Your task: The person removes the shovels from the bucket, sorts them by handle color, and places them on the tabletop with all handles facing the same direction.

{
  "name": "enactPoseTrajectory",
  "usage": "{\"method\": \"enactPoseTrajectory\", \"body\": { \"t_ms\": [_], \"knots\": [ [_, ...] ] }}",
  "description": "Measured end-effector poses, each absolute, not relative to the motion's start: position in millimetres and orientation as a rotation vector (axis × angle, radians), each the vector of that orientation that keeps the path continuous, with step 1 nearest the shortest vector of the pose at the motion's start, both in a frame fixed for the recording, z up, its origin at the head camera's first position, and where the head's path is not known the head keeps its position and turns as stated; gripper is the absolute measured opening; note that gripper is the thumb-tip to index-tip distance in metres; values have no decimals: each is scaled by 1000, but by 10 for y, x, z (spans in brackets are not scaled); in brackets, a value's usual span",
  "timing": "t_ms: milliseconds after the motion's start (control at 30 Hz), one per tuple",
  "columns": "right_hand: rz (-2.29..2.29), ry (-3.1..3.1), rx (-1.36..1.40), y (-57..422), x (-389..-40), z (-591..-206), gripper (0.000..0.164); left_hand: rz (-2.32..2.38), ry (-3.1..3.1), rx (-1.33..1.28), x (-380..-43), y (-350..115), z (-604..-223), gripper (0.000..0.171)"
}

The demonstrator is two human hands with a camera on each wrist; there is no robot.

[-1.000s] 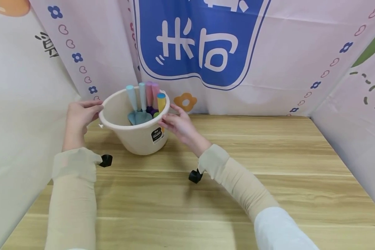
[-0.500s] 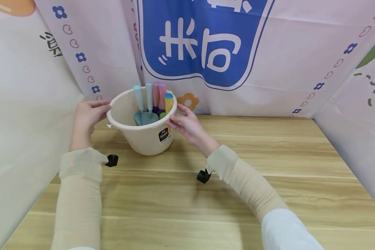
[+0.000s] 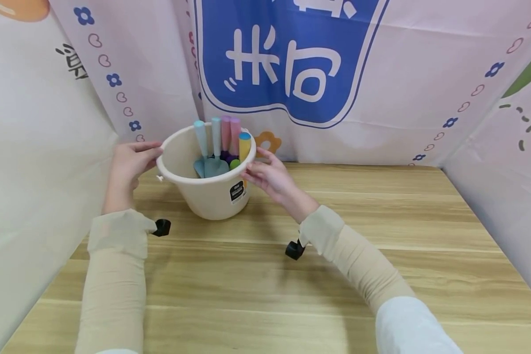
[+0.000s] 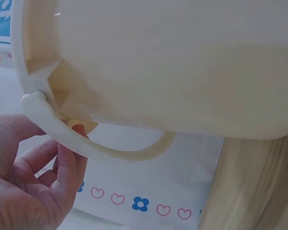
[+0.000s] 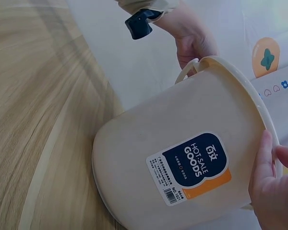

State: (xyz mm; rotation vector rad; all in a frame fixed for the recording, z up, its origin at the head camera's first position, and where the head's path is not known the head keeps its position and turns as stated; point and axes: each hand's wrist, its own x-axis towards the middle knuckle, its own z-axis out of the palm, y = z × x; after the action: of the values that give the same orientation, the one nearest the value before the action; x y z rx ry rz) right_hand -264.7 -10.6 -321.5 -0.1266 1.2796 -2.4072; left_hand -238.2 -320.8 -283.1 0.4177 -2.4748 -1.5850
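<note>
A cream plastic bucket [image 3: 199, 194] stands on the wooden table toward the back left. My left hand [image 3: 130, 169] pinches its rim on the left side, close to the handle's pivot; in the left wrist view the bucket's handle [image 4: 122, 154] hangs down past the fingers. Opposite, my right hand [image 3: 276, 181] grips the rim on the right, with a finger along the outer wall in the right wrist view. Inside the bucket are light-blue trowels [image 3: 216, 168], two pink handles [image 3: 235, 135], a yellow stick with a blue end [image 3: 245, 147] and something round and green [image 3: 234, 163].
A printed cloth [image 3: 407, 88] hangs behind the wooden table [image 3: 380, 221], with more cloth at both sides. The left cloth [image 3: 35, 172] is close beside my left arm. Small black wrist mounts [image 3: 295, 250] stick out from both cuffs.
The bucket has shifted a little to the right with both hands on its rim. The head view has also turned slightly. Both holds look the same as before.
</note>
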Motion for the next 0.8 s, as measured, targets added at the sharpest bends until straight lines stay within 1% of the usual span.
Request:
{"method": "enactPoseTrajectory", "body": {
  "t_ms": [300, 800],
  "knots": [
    [-2392, 1313, -162, -2, -2646, -3223, 69, -1608, -2479, 390, -2398, -3135, -2832, 50],
    [-2379, 1317, -144, 128, -2650, -3231, 71, -1671, -2458, 353, -2403, -3037, -2824, 49]
  ]
}}
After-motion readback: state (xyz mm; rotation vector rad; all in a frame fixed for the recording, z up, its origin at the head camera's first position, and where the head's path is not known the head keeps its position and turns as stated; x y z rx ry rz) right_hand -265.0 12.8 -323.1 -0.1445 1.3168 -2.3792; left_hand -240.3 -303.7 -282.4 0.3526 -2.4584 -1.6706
